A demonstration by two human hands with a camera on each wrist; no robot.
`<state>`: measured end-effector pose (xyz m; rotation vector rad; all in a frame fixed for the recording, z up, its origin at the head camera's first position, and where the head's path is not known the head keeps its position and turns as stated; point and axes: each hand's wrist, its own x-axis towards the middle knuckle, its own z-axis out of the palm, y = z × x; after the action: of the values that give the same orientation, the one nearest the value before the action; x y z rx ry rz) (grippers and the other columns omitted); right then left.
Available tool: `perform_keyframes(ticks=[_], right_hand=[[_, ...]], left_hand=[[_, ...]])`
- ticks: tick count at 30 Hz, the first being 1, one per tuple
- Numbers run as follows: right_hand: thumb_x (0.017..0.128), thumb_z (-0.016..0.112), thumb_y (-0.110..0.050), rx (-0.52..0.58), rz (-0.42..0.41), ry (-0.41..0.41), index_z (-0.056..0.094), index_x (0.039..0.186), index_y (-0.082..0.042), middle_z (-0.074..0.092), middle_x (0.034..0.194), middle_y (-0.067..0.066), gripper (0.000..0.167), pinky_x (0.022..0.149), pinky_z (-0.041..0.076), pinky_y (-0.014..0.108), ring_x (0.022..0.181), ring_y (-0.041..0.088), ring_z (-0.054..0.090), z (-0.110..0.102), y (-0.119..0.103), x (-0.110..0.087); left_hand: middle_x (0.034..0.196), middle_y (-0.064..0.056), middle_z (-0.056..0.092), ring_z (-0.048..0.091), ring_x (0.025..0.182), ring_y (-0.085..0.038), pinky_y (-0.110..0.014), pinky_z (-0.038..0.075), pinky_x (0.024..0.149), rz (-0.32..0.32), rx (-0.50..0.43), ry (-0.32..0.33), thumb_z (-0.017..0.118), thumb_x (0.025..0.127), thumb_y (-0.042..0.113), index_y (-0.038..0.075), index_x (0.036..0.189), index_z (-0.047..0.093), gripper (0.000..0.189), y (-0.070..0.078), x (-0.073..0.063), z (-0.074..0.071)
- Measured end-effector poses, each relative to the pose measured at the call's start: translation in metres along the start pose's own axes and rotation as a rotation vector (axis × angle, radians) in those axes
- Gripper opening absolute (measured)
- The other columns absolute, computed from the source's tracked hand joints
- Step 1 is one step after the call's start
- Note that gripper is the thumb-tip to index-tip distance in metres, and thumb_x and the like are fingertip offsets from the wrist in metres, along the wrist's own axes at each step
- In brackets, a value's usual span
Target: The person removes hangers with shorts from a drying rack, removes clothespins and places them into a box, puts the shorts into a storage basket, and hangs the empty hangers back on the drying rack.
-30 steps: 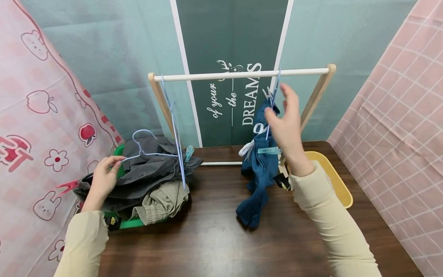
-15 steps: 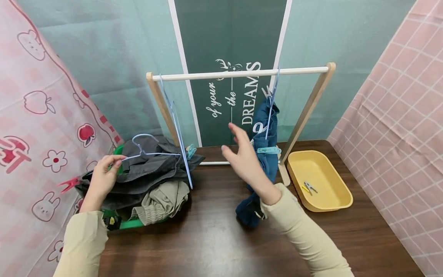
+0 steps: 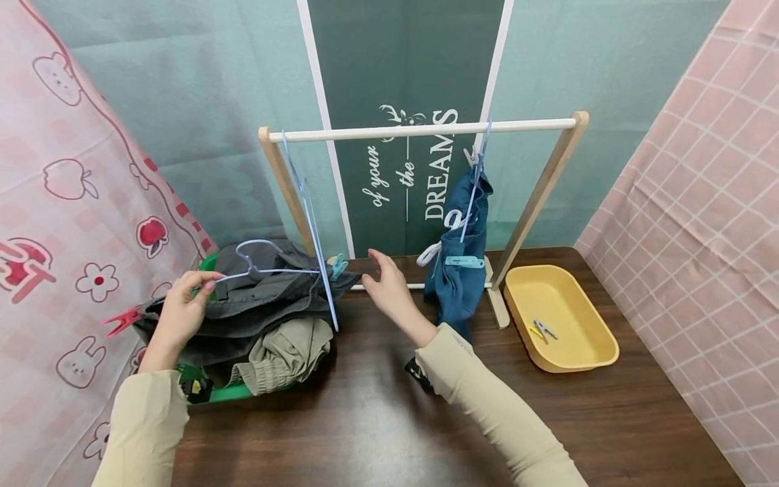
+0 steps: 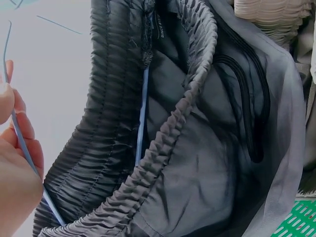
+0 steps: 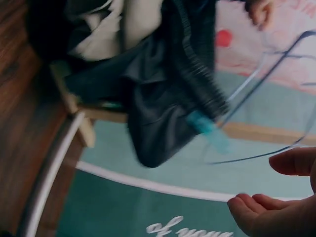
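Observation:
My left hand (image 3: 185,308) pinches one arm of a light blue clothes hanger (image 3: 253,270). That hanger lies over dark grey pants (image 3: 243,325) with an elastic waist. In the left wrist view its bottom bar runs inside the gathered waistband (image 4: 170,123). A red clothespin (image 3: 123,320) is at the pants' left end, and a teal clothespin (image 3: 338,266) at their right end. My right hand (image 3: 392,291) is in the air just right of the teal clothespin, fingers extended and thumb apart, holding nothing. The pants lie over a green basket (image 3: 234,393), partly hiding it.
A white-barred rack (image 3: 389,133) stands behind. Blue pants (image 3: 465,291) hang from it on a hanger, with a teal clothespin (image 3: 464,262); another hanger (image 3: 313,230) hangs at left. A yellow tray (image 3: 572,325) holds clothespins. Khaki clothing (image 3: 295,352) lies in the basket.
My right hand has moved left and down from the hanging blue pants to near the grey pants' teal clothespin. My left hand stays on the hanger.

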<state>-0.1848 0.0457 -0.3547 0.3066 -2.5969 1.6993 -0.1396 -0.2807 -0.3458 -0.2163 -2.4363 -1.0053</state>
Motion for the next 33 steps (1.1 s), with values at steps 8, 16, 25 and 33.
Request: perform_keyframes(ticks=[8,16,25,33], right_hand=[[0.094,0.056,-0.008,0.068,0.047,-0.021,0.046,0.136,0.004,0.053,0.135,0.022,0.044,0.106,0.042,0.043,0.128,0.033,0.051,0.022,0.018,0.015],[0.096,0.055,-0.008,0.128,-0.021,-0.111,0.040,0.141,0.002,0.049,0.140,0.022,0.049,0.110,0.037,0.043,0.133,0.032,0.046,0.030,0.025,0.026],[0.098,0.049,-0.003,0.203,-0.047,-0.292,0.024,0.149,-0.001,0.039,0.147,0.026,0.057,0.112,0.035,0.045,0.137,0.037,0.040,0.032,0.034,0.038],[0.098,0.049,-0.007,0.177,-0.071,-0.307,0.041,0.141,0.000,0.054,0.131,0.025,0.044,0.102,0.045,0.041,0.123,0.036,0.053,0.035,0.036,0.043]], left_hand=[[0.084,0.032,0.040,0.031,0.080,0.004,-0.032,0.024,0.073,-0.022,0.020,-0.028,0.050,0.096,0.001,-0.006,0.102,0.065,0.018,0.002,-0.002,-0.003],[0.085,0.031,0.041,0.034,0.081,0.005,-0.025,0.028,0.073,-0.030,0.011,-0.045,0.051,0.096,0.001,-0.006,0.102,0.064,0.017,0.001,-0.003,-0.002],[0.089,0.036,0.042,0.035,0.084,0.007,-0.022,0.030,0.074,-0.051,-0.001,-0.060,0.051,0.096,0.002,-0.007,0.102,0.063,0.016,0.001,-0.004,-0.001],[0.087,0.034,0.042,0.036,0.081,0.008,-0.021,0.030,0.072,-0.064,0.008,-0.018,0.051,0.096,0.002,-0.006,0.102,0.065,0.017,0.003,-0.004,-0.001]])
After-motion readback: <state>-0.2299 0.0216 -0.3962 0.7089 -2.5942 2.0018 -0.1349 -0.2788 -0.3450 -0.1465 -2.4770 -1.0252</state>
